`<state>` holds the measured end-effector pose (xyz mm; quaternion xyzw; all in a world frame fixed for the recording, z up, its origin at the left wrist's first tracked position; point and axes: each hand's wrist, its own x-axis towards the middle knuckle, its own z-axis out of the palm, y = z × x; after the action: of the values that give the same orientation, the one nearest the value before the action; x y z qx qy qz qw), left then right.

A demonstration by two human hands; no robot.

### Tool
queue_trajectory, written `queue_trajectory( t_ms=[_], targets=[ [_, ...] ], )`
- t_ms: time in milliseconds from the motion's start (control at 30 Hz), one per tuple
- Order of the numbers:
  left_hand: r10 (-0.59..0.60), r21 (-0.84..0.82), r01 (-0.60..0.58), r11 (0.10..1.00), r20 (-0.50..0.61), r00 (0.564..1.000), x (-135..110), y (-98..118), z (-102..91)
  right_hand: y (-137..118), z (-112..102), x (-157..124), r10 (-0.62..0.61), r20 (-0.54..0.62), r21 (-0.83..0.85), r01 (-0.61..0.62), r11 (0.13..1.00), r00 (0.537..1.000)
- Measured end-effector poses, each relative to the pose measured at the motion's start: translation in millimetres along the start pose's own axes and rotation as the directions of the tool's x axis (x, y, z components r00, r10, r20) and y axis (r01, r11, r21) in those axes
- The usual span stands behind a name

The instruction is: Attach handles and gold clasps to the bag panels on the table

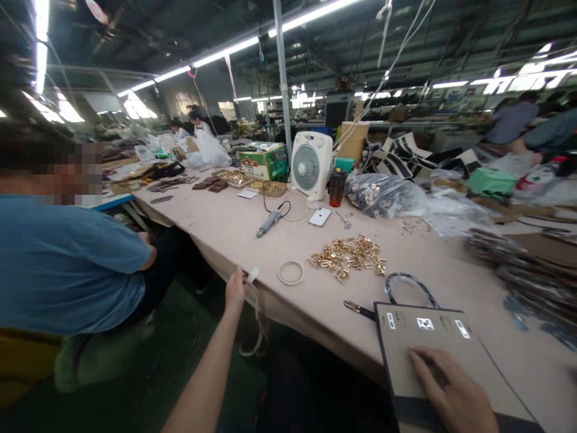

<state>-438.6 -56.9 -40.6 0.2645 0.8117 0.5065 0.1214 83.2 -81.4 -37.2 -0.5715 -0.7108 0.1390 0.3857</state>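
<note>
My left hand (235, 291) is at the table's near edge, fingers closed on a pale strip (258, 307) that hangs down in a loop below the edge. A small whitish end (253, 275) of it sticks out past my fingertips. On the right, my right hand (453, 391) lies on a grey-beige bag panel (406, 361) with dark edges, thumb apart from the fingers. Three small shiny fittings show near the panel's top. Behind it stands a wrapped, curved handle (412, 281). A dark strap with a metal tip (359, 310) pokes out at its left.
A roll of tape (291, 272) and a heap of gold hardware (349, 255) lie mid-table. Beyond are an electric screwdriver (269, 222), a phone (320, 217), a fan (311, 165) and a plastic bag of parts (383, 193). A person in blue (67, 258) sits at left.
</note>
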Motion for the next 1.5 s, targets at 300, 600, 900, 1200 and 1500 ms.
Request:
queue_trajectory(
  t_ms=[300,600,900,1200,1500],
  targets=[
    [0.175,0.263,-0.267,0.927,0.326,0.929,2,23,-17.9,-17,-3,0,-0.042,0.064,0.002,0.042,0.999,0.997],
    [0.478,-0.278,-0.43,0.859,0.736,0.479,-175,103,31.4,-19,-8,2,0.011,0.052,0.143,-0.018,0.99,0.999],
    [0.489,-0.419,-0.297,0.858,0.843,0.224,-254,152,55.6,-53,-67,2,-0.093,0.139,0.319,0.045,0.947,0.986],
    [0.594,-0.497,-0.457,0.738,0.8,0.09,-270,166,62.5,-73,-76,9,-0.205,0.313,0.222,0.139,0.965,0.927],
    [0.591,-0.478,-0.489,0.73,0.8,0.101,-279,166,68.8,-68,-75,12,-0.19,0.387,0.151,0.142,0.978,0.902]
  ],
)
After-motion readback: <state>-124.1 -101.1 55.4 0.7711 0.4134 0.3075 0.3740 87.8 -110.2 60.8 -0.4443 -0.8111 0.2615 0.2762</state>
